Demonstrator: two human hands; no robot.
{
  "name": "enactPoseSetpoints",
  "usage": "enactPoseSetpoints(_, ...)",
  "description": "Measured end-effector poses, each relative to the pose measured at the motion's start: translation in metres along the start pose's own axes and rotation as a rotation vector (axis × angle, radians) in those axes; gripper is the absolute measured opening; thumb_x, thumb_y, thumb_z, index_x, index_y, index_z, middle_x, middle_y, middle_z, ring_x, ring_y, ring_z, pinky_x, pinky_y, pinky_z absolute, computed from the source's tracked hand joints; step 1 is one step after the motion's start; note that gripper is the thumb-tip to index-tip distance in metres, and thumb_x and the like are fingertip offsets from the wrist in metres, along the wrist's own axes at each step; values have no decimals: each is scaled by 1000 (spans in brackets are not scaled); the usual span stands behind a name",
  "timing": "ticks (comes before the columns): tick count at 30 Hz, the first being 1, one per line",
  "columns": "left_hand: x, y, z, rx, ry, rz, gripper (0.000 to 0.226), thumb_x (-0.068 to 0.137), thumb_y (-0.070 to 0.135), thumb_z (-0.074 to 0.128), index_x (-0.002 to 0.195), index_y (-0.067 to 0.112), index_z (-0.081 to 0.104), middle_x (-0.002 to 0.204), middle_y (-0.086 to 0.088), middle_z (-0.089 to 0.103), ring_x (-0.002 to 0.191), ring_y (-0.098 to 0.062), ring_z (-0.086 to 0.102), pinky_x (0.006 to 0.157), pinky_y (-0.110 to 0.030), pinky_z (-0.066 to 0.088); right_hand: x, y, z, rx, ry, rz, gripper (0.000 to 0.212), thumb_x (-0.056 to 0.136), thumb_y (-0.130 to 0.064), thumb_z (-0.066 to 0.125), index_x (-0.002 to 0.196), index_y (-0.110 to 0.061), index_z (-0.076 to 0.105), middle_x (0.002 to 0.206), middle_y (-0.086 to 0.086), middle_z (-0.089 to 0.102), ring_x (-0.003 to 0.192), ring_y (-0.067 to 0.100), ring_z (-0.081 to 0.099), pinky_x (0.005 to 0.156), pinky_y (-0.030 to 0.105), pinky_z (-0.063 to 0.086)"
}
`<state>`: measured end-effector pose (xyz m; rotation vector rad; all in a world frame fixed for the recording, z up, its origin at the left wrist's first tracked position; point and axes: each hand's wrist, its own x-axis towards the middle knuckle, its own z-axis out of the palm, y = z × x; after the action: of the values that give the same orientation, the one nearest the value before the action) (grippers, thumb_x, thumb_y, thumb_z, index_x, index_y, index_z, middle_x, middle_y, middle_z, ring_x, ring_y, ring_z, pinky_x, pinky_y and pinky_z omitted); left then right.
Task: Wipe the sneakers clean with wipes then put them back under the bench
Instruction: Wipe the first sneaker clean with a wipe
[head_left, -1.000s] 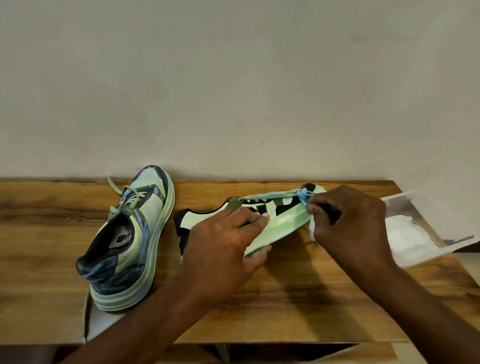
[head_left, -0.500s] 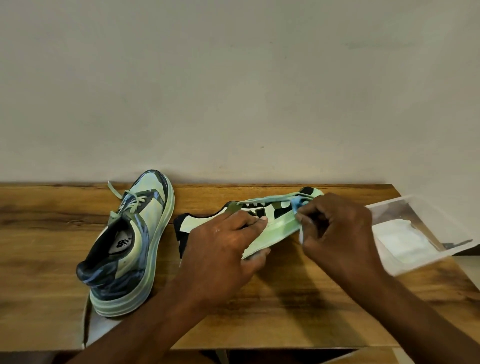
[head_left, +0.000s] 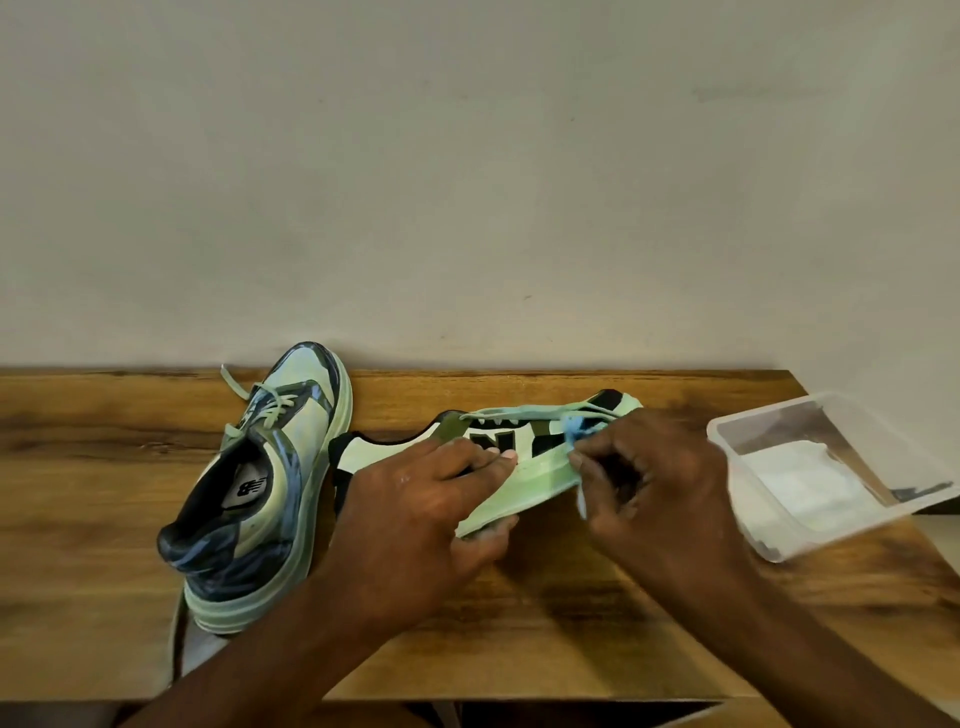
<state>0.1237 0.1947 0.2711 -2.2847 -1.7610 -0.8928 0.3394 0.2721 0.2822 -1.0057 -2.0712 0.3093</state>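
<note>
Here my left hand (head_left: 415, 512) grips the sneaker (head_left: 524, 462) on its side on the worktop (head_left: 104, 467), long axis running left to right; my right hand (head_left: 649, 478), nearer the toe, pinches what seems a wipe (head_left: 575, 432).

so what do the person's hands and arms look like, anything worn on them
Both arms are bare as far as the view shows: no sleeves, gloves, watch or rings visible. The left hand has small pale specks on its back and knuckles and a short, light thumbnail. The right hand looks plain, with no markings I can make out.
</note>
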Motion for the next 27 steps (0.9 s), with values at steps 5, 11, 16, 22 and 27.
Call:
enactPoseSetpoints(5, -5, -7, -6, -14, 9, 37, 41, 85, 42, 75, 122, 24, 78, 113, 13, 75, 100, -6, 69, 71, -33, 61, -14, -14, 10, 33, -174, -187, 18, 78, -7, 80, 90, -16, 70, 90, -8, 62, 77, 5, 55, 61, 19, 50)
enactPoseSetpoints(11, -9, -16, -11, -36, 30, 42, 43, 82, 38, 84, 123, 25, 78, 113, 15, 75, 101, -5, 70, 72, -32, 59, 2, 15, -7, 62, 86, 79, 23, 74, -3, 88, 85, -19, 75, 82, -11, 67, 72, 7, 64, 61, 18, 53)
enactPoseSetpoints(16, -8, -16, -12, -21, 30, 54, 41, 81, 39, 82, 120, 25, 79, 110, 14, 75, 97, -6, 70, 69, -32, 59, -12, -12, 12, 82, -27, -80, 17, 78, -4, 83, 90, -15, 76, 88, -8, 67, 76, 2, 60, 63, 12, 50)
enactPoseSetpoints(22, -8, -18, -12, -25, 32, 74, 42, 83, 39, 82, 123, 24, 78, 112, 14, 75, 99, -4, 69, 72, -29, 59, 3, 9, -5, 75, 30, 42, 20, 75, -3, 86, 83, -19, 77, 80, -12, 67, 71, 6, 63, 60, 17, 52)
enactPoseSetpoints(27, -7, -19, -10, -27, 38, 62, 41, 82, 40, 82, 121, 25, 79, 111, 15, 75, 98, -2, 67, 73, -25, 57, 8, 2, 1, 54, 68, 48, 15, 78, -6, 85, 86, -17, 78, 81, -10, 67, 72, 4, 61, 61, 16, 50)
